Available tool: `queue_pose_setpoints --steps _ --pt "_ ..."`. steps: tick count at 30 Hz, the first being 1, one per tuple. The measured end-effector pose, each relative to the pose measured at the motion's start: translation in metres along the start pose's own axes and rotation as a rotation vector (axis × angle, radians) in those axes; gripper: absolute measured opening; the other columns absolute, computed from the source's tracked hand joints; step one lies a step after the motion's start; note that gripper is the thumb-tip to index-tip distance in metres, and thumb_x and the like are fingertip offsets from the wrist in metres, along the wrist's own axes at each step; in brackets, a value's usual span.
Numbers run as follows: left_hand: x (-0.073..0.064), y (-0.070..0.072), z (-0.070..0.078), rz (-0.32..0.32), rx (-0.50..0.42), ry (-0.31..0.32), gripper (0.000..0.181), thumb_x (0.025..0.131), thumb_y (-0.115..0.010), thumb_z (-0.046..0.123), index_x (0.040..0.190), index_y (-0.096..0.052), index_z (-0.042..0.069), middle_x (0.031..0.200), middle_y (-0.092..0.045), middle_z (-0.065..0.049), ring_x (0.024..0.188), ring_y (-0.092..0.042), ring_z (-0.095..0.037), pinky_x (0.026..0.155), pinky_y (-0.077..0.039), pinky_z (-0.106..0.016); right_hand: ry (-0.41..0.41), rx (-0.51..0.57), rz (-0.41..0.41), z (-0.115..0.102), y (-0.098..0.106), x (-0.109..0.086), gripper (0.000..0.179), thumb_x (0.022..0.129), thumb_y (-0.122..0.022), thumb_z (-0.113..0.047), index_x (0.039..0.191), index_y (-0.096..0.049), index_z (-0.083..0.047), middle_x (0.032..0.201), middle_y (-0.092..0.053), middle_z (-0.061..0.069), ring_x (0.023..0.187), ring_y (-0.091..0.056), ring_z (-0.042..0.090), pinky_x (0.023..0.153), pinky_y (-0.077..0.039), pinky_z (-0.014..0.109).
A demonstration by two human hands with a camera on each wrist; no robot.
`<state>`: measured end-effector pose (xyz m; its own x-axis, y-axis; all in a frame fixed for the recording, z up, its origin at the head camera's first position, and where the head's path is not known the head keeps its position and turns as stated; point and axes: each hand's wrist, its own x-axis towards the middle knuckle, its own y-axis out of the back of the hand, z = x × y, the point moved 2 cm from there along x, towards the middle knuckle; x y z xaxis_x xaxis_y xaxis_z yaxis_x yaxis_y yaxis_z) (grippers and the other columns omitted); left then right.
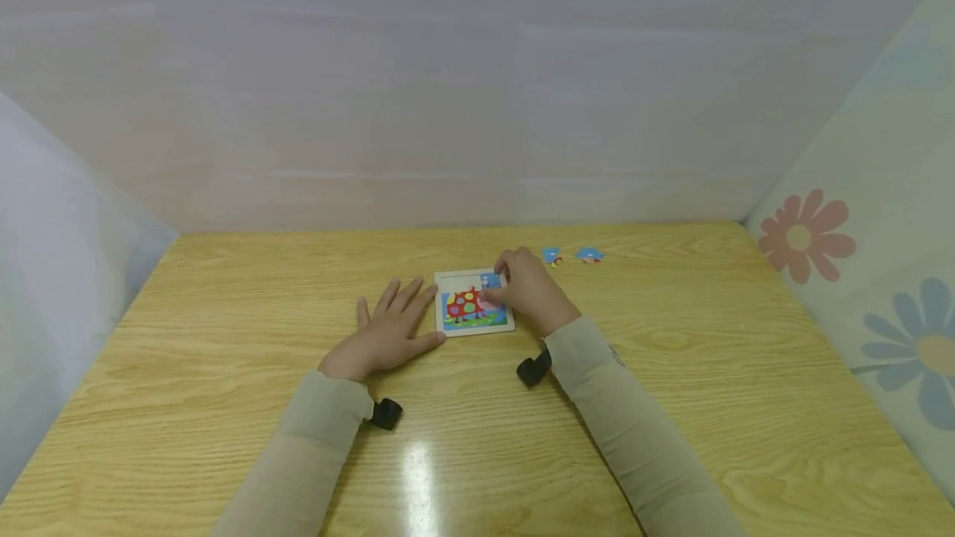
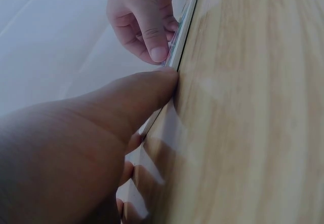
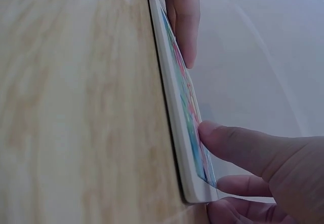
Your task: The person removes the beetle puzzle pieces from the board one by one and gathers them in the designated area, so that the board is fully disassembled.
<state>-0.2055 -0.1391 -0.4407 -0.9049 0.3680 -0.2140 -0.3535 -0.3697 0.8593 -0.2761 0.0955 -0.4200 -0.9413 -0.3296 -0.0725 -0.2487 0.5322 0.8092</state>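
A small jigsaw puzzle board (image 1: 473, 333) with a pale frame lies flat on the table. Its picture shows a red spotted ladybird (image 1: 464, 305) on green and blue, and a bare strip shows at the upper left. My left hand (image 1: 384, 340) lies palm down with spread fingers, thumb and fingertips touching the frame's left side. At the upper right corner, my right hand (image 1: 533, 288) has curled fingers and pinches a blue puzzle piece (image 1: 490, 280) between thumb and forefinger. In the right wrist view, the thumb (image 3: 215, 133) touches the picture's surface; other fingers are at the board's edge.
Two loose puzzle pieces lie beyond the right hand: a blue one with red and yellow (image 1: 551, 256) and a blue one with red (image 1: 590, 255). The wooden table (image 1: 224, 313) meets a pale cloth wall at the back; a flowered panel (image 1: 895, 272) stands right.
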Motion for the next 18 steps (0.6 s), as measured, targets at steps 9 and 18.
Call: queue_pose_setpoints --steps 9,18 --pt "-0.0009 0.0003 -0.0005 0.001 0.001 -0.003 0.085 0.099 -0.053 0.059 0.165 -0.014 0.021 0.171 -0.002 -0.009 0.154 0.012 -0.039 0.108 0.014 -0.077 0.004 0.018 -0.011 -0.0004 0.0004 -0.0002 0.05 0.087 -0.083 -0.029 0.12 -0.058 0.0 0.101 -0.05 0.011 0.089 -0.047 0.023 0.076 -0.044 0.034" --pt "-0.0016 0.0012 0.0006 0.001 -0.001 -0.006 0.085 0.1 -0.053 0.059 0.165 -0.014 0.02 0.171 -0.001 -0.01 0.154 0.012 -0.04 0.107 0.014 -0.077 0.0 0.069 0.002 0.001 -0.0016 0.0008 0.042 0.088 -0.082 -0.025 0.115 -0.06 -0.001 0.108 -0.055 0.01 0.096 -0.052 0.025 0.088 -0.048 0.038"
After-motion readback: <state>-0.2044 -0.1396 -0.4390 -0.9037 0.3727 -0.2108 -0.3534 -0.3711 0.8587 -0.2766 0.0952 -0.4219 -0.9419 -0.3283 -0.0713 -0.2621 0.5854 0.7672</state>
